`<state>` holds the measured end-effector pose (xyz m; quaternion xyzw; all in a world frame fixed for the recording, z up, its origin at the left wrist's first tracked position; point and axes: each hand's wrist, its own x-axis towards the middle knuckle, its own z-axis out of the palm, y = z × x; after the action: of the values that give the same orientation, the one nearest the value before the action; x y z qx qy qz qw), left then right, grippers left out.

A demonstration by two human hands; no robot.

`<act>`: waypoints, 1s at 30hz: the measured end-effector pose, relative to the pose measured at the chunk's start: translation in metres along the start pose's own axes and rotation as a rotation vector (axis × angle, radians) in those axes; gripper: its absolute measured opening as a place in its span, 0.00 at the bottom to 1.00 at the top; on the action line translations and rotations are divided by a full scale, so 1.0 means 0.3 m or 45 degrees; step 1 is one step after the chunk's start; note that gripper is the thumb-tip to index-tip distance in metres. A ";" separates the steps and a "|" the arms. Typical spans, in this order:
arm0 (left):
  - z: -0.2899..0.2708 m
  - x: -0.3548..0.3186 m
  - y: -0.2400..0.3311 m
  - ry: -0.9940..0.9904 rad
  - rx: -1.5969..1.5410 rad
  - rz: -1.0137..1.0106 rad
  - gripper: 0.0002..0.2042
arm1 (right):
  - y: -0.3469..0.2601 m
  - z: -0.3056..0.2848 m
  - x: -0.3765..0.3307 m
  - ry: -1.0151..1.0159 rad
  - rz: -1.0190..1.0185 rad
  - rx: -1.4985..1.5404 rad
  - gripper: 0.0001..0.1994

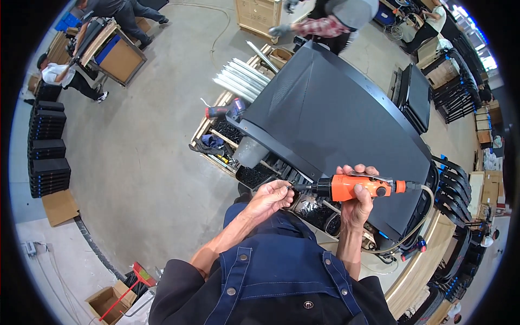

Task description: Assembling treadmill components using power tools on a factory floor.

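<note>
My right hand (356, 211) is wrapped around an orange air screwdriver (346, 187), held level with its black nose to the left. A pale hose (430, 203) runs from its rear end. At the tip of the driver, my left hand (273, 196) has thumb and fingers pinched together; what lies between them is too small to make out. Just beyond both hands, a large dark grey panel (330, 114) with a raised rim lies on a wooden bench. Bins of small black parts (254, 176) show beneath its near edge.
Silver tubes (241, 78) and a red-and-black cordless drill (225, 110) are at the panel's left. Stacked black parts (49, 162) stand far left. A co-worker's gloved hand (280, 31) is beyond the panel. A cardboard box (111, 300) stands at lower left.
</note>
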<state>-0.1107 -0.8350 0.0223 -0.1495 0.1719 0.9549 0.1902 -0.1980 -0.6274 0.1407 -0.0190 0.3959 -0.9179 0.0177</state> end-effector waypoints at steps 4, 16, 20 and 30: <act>0.006 -0.015 0.057 0.176 0.554 0.256 0.11 | 0.053 0.021 0.004 0.040 0.000 0.009 0.23; -0.163 0.087 0.401 0.009 0.200 0.034 0.09 | 0.318 0.296 0.136 -0.019 -0.138 -0.358 0.24; -0.143 0.163 0.481 0.054 -0.466 -0.140 0.10 | 0.433 0.425 0.215 -0.213 -0.234 -0.529 0.24; -0.196 0.223 0.503 0.052 -0.651 -0.147 0.19 | 0.616 0.587 0.390 -0.668 -0.019 -0.864 0.20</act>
<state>-0.2194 -0.9678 -0.0128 -0.2215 -0.0801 0.9517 0.1967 -0.3030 -0.8876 0.1293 -0.2595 0.6572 -0.7000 0.1039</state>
